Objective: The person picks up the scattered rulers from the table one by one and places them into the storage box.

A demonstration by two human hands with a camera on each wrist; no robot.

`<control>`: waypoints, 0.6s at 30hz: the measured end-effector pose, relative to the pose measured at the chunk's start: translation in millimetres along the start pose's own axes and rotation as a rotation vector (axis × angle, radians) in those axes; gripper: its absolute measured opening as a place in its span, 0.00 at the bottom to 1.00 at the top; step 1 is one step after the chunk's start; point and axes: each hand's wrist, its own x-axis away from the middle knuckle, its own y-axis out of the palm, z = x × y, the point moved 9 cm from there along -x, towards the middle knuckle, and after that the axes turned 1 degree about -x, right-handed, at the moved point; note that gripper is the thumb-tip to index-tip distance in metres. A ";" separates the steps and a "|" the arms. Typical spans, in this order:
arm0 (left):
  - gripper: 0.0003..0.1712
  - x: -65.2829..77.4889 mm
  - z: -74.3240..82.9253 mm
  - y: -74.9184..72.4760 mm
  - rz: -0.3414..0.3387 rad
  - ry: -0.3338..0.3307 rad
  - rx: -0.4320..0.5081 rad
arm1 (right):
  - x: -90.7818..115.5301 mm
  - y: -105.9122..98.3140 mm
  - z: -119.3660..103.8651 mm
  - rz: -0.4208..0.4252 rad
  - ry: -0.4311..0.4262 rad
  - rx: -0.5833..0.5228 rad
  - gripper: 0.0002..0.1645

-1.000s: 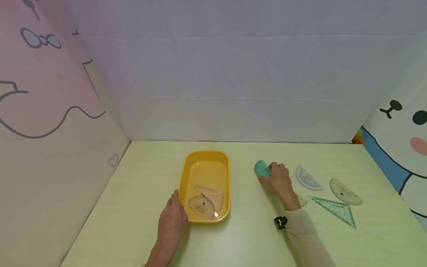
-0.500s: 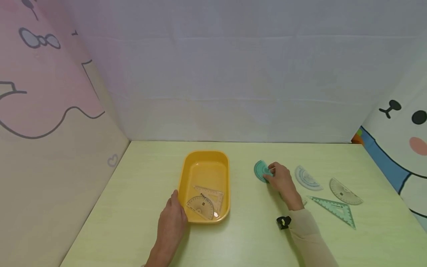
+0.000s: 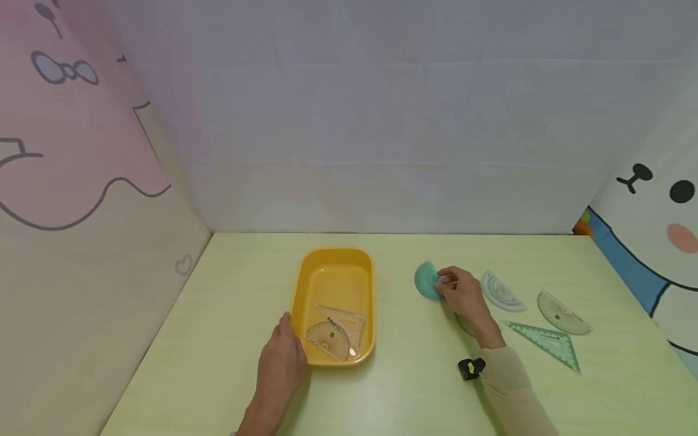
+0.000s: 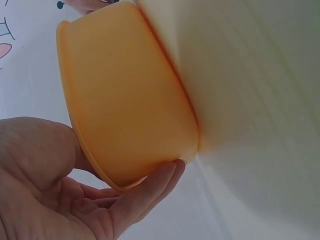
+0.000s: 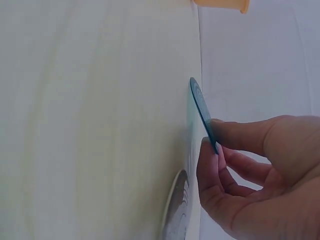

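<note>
My left hand (image 3: 280, 363) grips the left near side of a yellow tray (image 3: 335, 278), its thumb over the rim (image 4: 75, 120) and fingers along the outer wall. Inside the tray lie a clear protractor (image 3: 329, 339) and a clear set square (image 3: 355, 330), partly overlapping. My right hand (image 3: 465, 297) pinches the straight edge of a teal protractor (image 3: 425, 280) between thumb and fingers. In the right wrist view the teal protractor (image 5: 201, 105) is tilted and raised off the table. Under my right wrist another clear protractor (image 3: 463, 324) is mostly hidden.
Right of my right hand lie a clear protractor with blue markings (image 3: 501, 292), a greyish protractor (image 3: 563, 313) and a green set square (image 3: 548, 343). A pale cloth wall (image 3: 392, 133) stands behind the table, with printed cloth on both sides.
My right hand has shifted its hold along the teal protractor's straight edge, and its wrist has moved slightly right. The left hand and tray have stayed in place.
</note>
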 end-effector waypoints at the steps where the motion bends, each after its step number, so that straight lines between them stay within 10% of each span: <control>1: 0.22 -0.7 0.1 0.0 -0.001 0.002 -0.002 | 0.5 -0.4 0.2 0.000 -0.003 -0.003 0.17; 18: 0.18 -14.1 -6.6 3.9 -0.113 -0.071 0.028 | 7.2 -1.6 3.0 -0.031 0.036 -0.056 0.19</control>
